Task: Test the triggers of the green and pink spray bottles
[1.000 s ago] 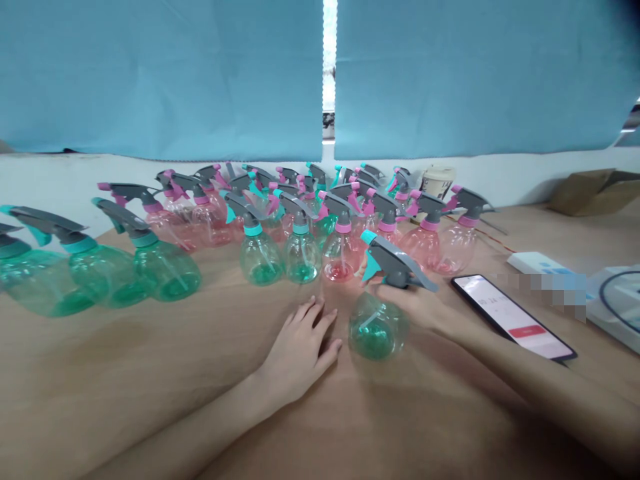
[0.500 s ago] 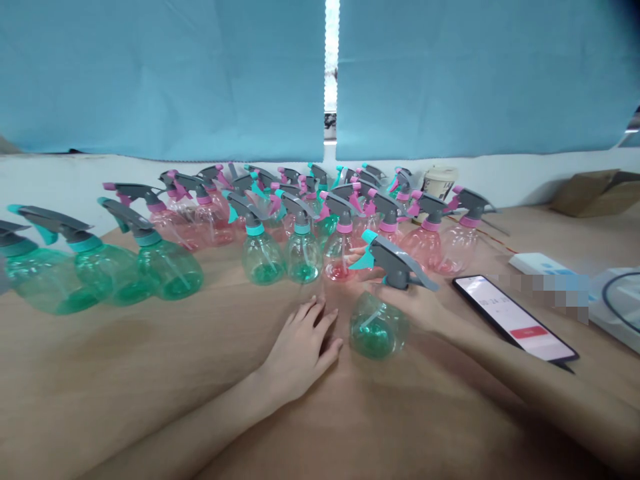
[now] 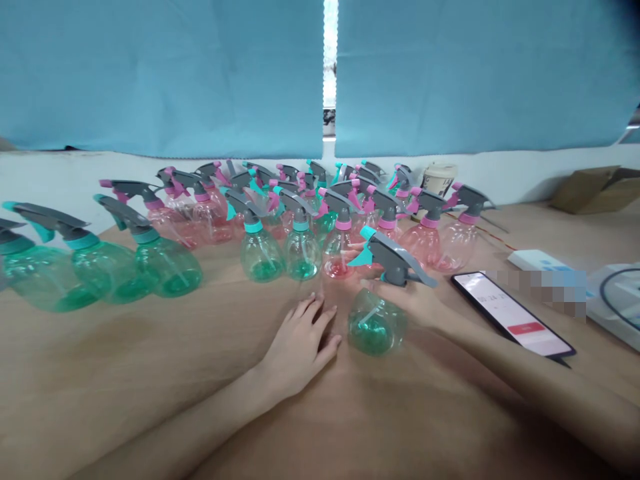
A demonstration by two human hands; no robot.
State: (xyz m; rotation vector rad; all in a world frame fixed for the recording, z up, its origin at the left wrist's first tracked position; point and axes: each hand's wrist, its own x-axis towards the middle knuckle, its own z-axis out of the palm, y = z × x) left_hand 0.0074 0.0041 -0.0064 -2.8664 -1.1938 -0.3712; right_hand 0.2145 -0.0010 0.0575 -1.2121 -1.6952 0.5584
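Observation:
My left hand (image 3: 300, 347) lies palm down on the wooden table (image 3: 145, 360), its fingers slightly apart and nothing in it. To its right stands a green spray bottle (image 3: 376, 327) with a grey head and teal trigger. My right hand (image 3: 413, 300) is around this bottle's neck, its fingers partly hidden behind the head. Just beyond my hands are two clear-green bottles with teal collars (image 3: 303, 257) and a pink bottle (image 3: 341, 257). Several green bottles (image 3: 170, 270) stand at the left, with their nozzles pointing left.
Many pink and green spray bottles (image 3: 423, 243) crowd the back of the table. A phone (image 3: 515, 313) showing a timer lies right of my right hand, near a white box (image 3: 540, 263). Farther back are a paper cup (image 3: 439, 179) and a brown carton (image 3: 595, 190).
The whole view has shifted very slightly, so things sit a little higher and farther left. Both hands and the bottles keep their places relative to each other.

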